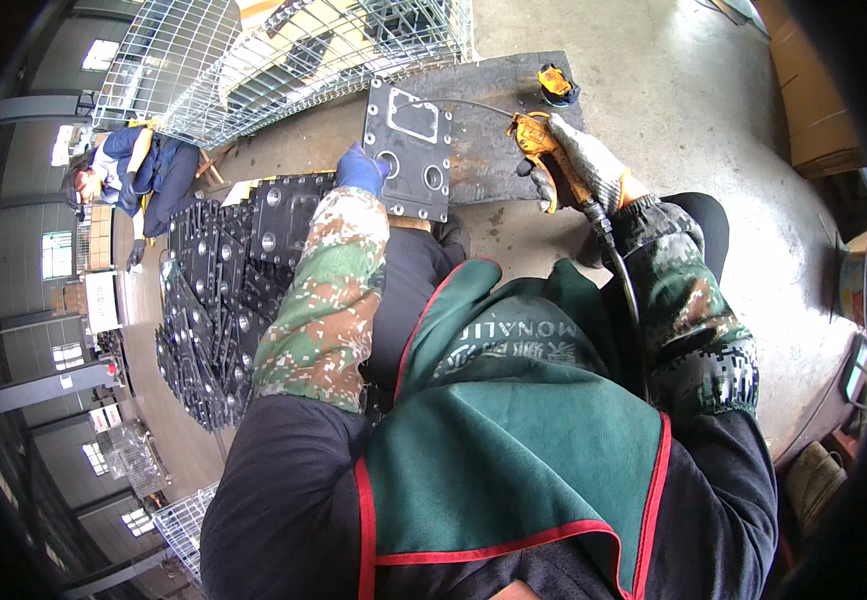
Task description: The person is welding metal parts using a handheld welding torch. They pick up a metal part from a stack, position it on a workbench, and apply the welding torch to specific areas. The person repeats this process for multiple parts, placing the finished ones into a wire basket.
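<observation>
My left hand (362, 169), in a blue glove, grips the left edge of a flat black metal plate (409, 154), thumb near one of its round holes. The plate has bolt holes along its edges and a bright-rimmed, rounded rectangular pattern near the far end. In a grey-white glove, my right hand (589, 154) holds an orange air blow gun (534, 136) with a hose (624, 281) running back along my forearm. Its long thin nozzle (471, 103) bends left over the plate, the tip above that pattern. Whether the trigger is pressed cannot be told.
Stacked black metal plates (215, 322) stand left of my legs. A dark mat (486, 176) lies beyond my knees, with a small orange-and-dark object (555, 84) on it. Wire mesh cages (283, 75) rise at the back. Another person (137, 169) bends at far left. Cardboard (816, 82) stands right.
</observation>
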Available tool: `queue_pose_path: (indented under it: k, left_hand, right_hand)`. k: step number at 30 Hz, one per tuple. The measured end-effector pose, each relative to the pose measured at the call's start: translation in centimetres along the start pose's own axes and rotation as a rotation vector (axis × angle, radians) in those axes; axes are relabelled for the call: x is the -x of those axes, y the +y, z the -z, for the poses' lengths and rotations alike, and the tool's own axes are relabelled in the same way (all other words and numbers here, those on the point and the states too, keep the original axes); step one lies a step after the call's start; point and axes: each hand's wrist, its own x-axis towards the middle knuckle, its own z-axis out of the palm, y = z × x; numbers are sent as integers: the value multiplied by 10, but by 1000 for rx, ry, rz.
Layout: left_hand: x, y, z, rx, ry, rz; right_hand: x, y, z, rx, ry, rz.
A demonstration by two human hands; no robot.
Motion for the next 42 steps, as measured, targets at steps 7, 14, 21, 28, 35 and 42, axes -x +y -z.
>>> queue_pose_path:
  k: [7,14,21,28,35,42]
  left_hand:
    - [2,5,2,-41,-10,20]
    - [12,12,1,-93,68,-8]
    - [24,27,16,17,-14,36]
    - [26,23,14,63,-36,-15]
    - [23,27,12,-32,-5,43]
    - [9,13,3,-14,-16,46]
  right_hand:
    - [-3,0,-12,0,17,-61]
    - [12,-6,-11,-16,43,-121]
    - [10,-5,-14,43,73,-65]
    - [-4,-1,-5,-73,-18,-52]
    - [4,-3,-6,-62,23,-46]
    - [11,-5,-21,-37,8,-85]
